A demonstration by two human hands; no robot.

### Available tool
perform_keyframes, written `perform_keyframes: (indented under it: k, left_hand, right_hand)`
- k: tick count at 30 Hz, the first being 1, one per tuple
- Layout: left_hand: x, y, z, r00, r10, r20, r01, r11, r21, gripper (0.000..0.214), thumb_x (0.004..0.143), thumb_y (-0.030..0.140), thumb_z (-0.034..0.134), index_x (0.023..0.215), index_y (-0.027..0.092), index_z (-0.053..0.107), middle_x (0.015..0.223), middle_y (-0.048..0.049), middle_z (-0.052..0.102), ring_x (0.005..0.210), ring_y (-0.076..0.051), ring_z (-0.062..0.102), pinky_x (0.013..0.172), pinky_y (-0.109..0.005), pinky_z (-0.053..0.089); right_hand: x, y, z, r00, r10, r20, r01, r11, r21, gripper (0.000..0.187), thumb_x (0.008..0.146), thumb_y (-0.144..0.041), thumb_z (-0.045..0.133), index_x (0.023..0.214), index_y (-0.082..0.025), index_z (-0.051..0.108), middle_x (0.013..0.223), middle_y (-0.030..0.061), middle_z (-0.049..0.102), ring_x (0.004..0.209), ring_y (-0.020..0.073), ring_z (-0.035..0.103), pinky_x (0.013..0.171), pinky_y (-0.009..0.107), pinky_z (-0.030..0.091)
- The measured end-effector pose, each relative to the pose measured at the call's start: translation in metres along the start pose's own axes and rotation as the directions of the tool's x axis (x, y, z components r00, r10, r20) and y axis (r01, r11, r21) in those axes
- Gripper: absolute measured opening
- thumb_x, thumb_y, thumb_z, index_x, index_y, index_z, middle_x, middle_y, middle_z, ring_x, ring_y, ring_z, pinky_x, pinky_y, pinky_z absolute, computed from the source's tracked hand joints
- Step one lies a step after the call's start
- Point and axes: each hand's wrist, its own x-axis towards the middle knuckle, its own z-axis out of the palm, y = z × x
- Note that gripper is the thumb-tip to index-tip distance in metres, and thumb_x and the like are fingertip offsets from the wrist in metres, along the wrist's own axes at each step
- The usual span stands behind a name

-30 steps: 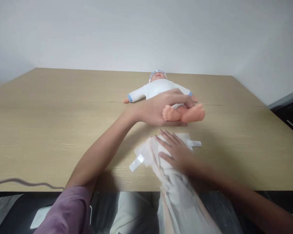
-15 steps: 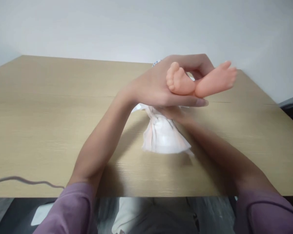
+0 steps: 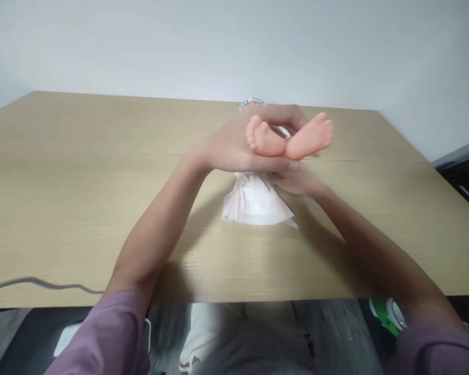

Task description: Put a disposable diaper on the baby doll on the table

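My left hand is closed around the lower legs of a baby doll, its thumb running below the ankles. Both bare doll feet stick out toward me, soles and toes showing; the rest of the doll is hidden behind my hand. Below lies a white diaper, gathered at its far part and spread toward me on the table. My right hand is beneath my left hand, at the diaper's right far side. Its fingers are mostly covered, so their grip does not show.
The wooden table meets a pale wall behind. A white band with blue marks shows beyond my left hand. A grey cable lies near the left front edge. Below the right edge sits a green and white object; a dark object is at far right.
My left hand has moved left with the doll's feet. My right hand has come further out to the right from under it. The view has shifted slightly.
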Motion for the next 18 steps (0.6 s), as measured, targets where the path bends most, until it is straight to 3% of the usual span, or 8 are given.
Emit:
perform_keyframes:
  k: [2,4,7,9,13,15,18]
  left_hand:
    - [-0.003,-0.006,0.004,1.0,-0.003,0.006,0.003,1.0,-0.017,0.036,0.095,0.038,0.09,0.12,0.018,0.074,0.124,-0.0055,0.08,0.12,-0.024,0.075,0.105,-0.038,0.061]
    - [-0.006,-0.011,0.008,1.0,-0.023,0.004,0.023,0.999,-0.038,0.039,0.094,0.043,0.09,0.119,0.018,0.074,0.123,-0.0063,0.079,0.115,-0.024,0.075,0.103,-0.041,0.062]
    - [-0.009,-0.015,0.018,0.998,-0.054,-0.04,0.051,0.997,-0.056,0.044,0.091,0.048,0.092,0.12,0.02,0.074,0.121,-0.0065,0.078,0.114,-0.026,0.075,0.105,-0.044,0.062]
    - [-0.012,-0.015,0.026,0.995,-0.068,-0.074,0.065,0.997,-0.052,0.047,0.088,0.052,0.093,0.12,0.021,0.075,0.122,-0.0068,0.078,0.117,-0.027,0.076,0.107,-0.044,0.062]
    - [-0.027,-0.011,0.035,0.989,-0.102,-0.107,0.101,0.995,-0.018,0.052,0.086,0.056,0.093,0.121,0.021,0.074,0.129,-0.0097,0.078,0.124,-0.027,0.074,0.113,-0.044,0.06]
    - [-0.044,-0.011,0.032,0.987,-0.133,-0.09,0.135,0.991,0.018,0.055,0.087,0.056,0.091,0.125,0.02,0.074,0.133,-0.0112,0.078,0.127,-0.028,0.073,0.115,-0.045,0.059]
    - [-0.08,-0.019,0.021,0.979,-0.198,-0.045,0.202,0.966,0.158,0.053,0.088,0.056,0.09,0.126,0.022,0.077,0.128,-0.0082,0.081,0.12,-0.028,0.074,0.109,-0.046,0.062]
  right_hand:
    - [-0.022,-0.008,-0.007,0.993,0.097,-0.069,-0.093,0.994,0.056,0.047,0.114,-0.058,0.055,0.137,-0.025,0.078,0.142,0.0117,0.079,0.132,0.0404,0.074,0.109,0.06,0.063]
    - [-0.04,-0.02,-0.014,0.961,0.169,-0.217,-0.153,0.984,0.092,0.05,0.111,-0.06,0.061,0.144,-0.024,0.072,0.144,0.0141,0.077,0.132,0.0397,0.073,0.112,0.062,0.061]
    - [-0.049,-0.041,-0.023,0.925,0.088,-0.371,-0.067,0.995,0.067,0.065,0.104,-0.061,0.073,0.157,-0.025,0.059,0.154,0.0155,0.069,0.142,0.0392,0.066,0.12,0.062,0.056]
    - [-0.046,-0.052,-0.027,0.928,0.002,-0.373,0.021,0.998,0.058,0.069,0.102,-0.061,0.076,0.159,-0.026,0.056,0.158,0.0147,0.065,0.147,0.0393,0.062,0.124,0.062,0.053]
    - [-0.04,-0.06,-0.031,0.944,-0.049,-0.327,0.087,0.991,0.103,0.052,0.104,-0.061,0.073,0.141,-0.025,0.069,0.141,0.0118,0.076,0.138,0.0381,0.068,0.122,0.061,0.055]
    - [-0.046,-0.057,-0.035,0.953,-0.065,-0.297,0.107,0.986,0.126,0.049,0.104,-0.06,0.074,0.137,-0.024,0.073,0.136,0.0114,0.079,0.132,0.0358,0.072,0.118,0.057,0.059]
    - [-0.064,-0.046,-0.044,0.965,-0.17,-0.201,0.197,0.972,0.127,0.044,0.109,-0.048,0.067,0.145,-0.023,0.072,0.145,0.011,0.076,0.137,0.0322,0.071,0.12,0.052,0.058]
